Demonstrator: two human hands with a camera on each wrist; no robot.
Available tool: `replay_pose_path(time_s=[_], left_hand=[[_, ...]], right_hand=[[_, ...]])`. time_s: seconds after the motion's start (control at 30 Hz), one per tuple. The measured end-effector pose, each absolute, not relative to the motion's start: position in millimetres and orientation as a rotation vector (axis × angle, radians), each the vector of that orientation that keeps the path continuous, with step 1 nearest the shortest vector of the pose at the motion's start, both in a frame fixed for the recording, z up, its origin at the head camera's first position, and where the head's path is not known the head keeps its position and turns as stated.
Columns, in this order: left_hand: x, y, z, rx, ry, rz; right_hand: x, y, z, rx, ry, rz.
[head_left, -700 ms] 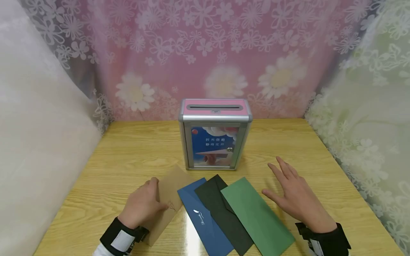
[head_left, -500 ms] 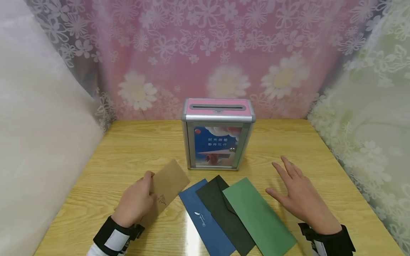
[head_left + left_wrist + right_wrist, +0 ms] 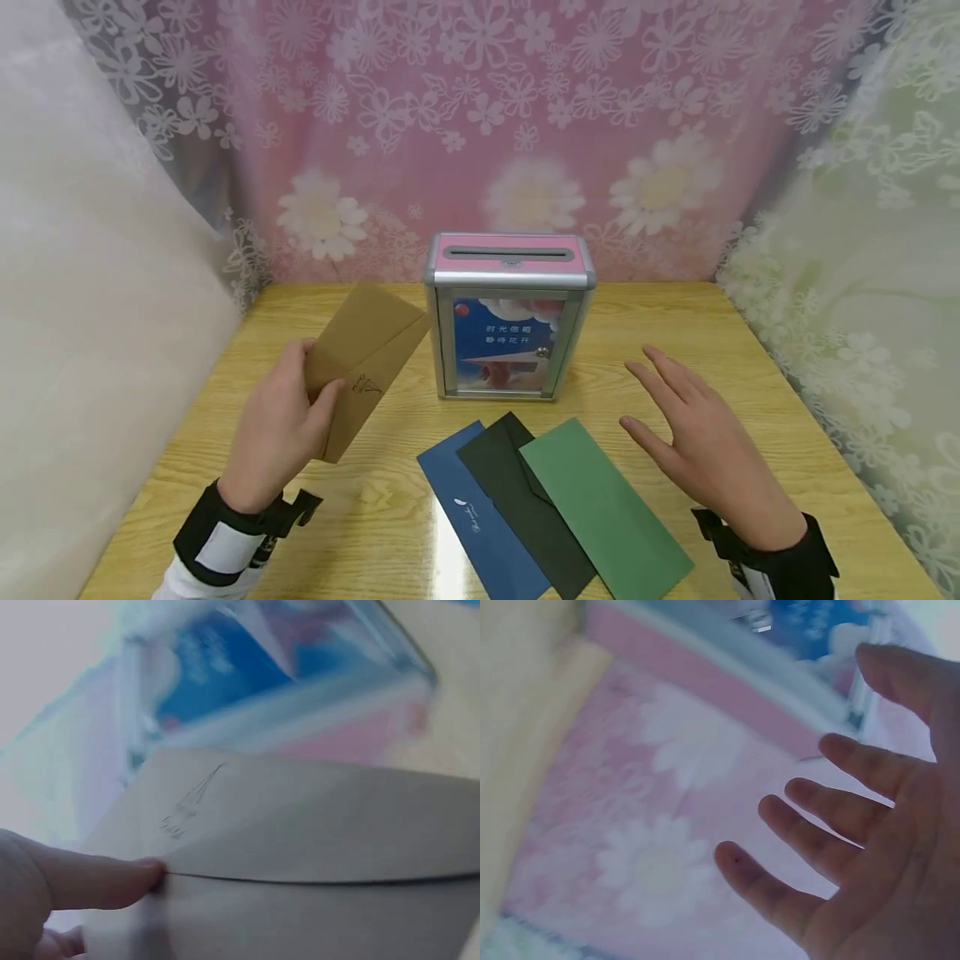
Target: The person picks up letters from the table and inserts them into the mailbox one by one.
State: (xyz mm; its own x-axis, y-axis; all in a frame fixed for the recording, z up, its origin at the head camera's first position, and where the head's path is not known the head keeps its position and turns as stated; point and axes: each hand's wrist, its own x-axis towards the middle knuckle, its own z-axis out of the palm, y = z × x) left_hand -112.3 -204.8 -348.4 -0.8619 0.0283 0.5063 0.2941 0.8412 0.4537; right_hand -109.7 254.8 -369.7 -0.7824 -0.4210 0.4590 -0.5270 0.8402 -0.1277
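Note:
My left hand (image 3: pixel 277 425) pinches a brown kraft envelope (image 3: pixel 375 342) by its left edge, thumb in front, and holds it tilted above the table. A small line drawing marks the envelope's face; the left wrist view shows a flap line across the brown envelope (image 3: pixel 315 825). Over the table at the right, my right hand (image 3: pixel 697 442) is spread and holds nothing. Nearest to it lies a green envelope (image 3: pixel 603 504), which overlaps a black envelope (image 3: pixel 517 492). The black one partly covers a blue envelope (image 3: pixel 476 508).
Behind the envelopes stands a pink and silver letter box (image 3: pixel 510 333) with a slot (image 3: pixel 510 252) in its top and a small lock (image 3: pixel 542 352) on its front door. A pink floral curtain (image 3: pixel 420 167) hangs behind the wooden table (image 3: pixel 660 321); pale cloths hang at both sides.
My left hand has lifted the brown envelope off the table, up and leftward, turning it so its flap line shows. The right hand has barely moved. The other three envelopes lie where they were.

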Motion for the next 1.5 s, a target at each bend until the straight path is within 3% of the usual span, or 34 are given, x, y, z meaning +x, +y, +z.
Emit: replay_pose_path(time_s=[0.5,0.87,1.2,1.5], left_hand=[[-118.5,-103.0,-291.3,-0.810,-2.182,-1.356],[-161.8,-75.2,-265.1,-1.050,-2.017,-1.601],[-205.0,-75.4,-231.5,-0.858,-1.939,-1.300],[-237.6,-73.0,-215.6,-0.719,-2.037,-1.303]], right_hand=[[-121.2,173.6,-300.6,1.052,-2.314,0.377],[-152.5,159.1,-269.4,0.909,-2.198,0.656],[-197.7,165.9,-225.9,0.806,-2.200,0.760],[-226.3,161.1,-213.3,0.703,-2.252,0.767]])
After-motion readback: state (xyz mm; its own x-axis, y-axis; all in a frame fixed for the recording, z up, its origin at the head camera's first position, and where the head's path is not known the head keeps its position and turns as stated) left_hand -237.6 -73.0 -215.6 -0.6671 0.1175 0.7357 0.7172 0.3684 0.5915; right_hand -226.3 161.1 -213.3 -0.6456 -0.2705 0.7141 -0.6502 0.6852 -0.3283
